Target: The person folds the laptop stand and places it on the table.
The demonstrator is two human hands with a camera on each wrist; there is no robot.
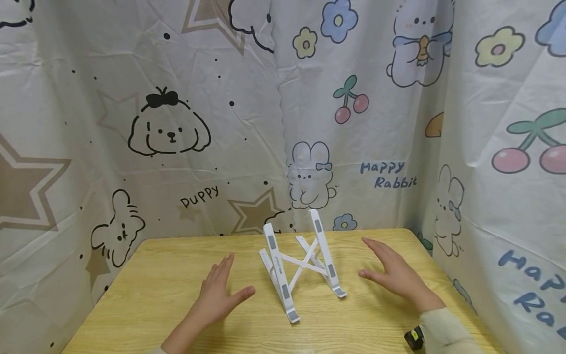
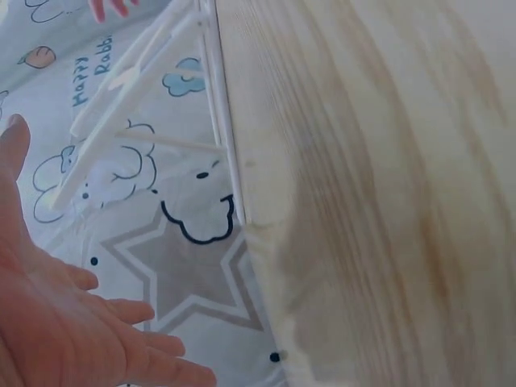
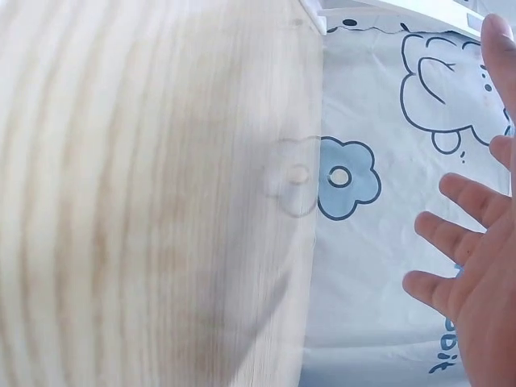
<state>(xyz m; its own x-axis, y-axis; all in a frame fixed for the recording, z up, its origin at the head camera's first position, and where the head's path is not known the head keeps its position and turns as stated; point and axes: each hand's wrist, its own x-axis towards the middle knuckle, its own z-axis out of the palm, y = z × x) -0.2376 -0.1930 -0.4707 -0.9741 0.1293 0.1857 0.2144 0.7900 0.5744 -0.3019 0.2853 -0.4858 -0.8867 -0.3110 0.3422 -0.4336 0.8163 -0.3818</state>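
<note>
A white folding laptop stand [image 1: 278, 268] with grey pads stands unfolded on the wooden table, its crossed struts spread between two slanted arms. My left hand [image 1: 218, 290] hovers to the left of it, fingers straight and thumb held out toward the stand, with a gap between. On the other side, my right hand [image 1: 393, 273] is held apart from the stand, fingers extended and thumb spread. The left wrist view shows the stand [image 2: 121, 113] beyond the left hand [image 2: 72, 314]. Part of the stand [image 3: 403, 12] shows at the top of the right wrist view, near the right hand [image 3: 484, 242].
The yellow wooden table [image 1: 168, 275] ends at a back edge against a printed curtain [image 1: 247, 147] with puppy and rabbit drawings. More curtain [image 1: 499, 196] hangs along the right side. A small black device [image 1: 414, 338] sits at the right sleeve [image 1: 446, 329].
</note>
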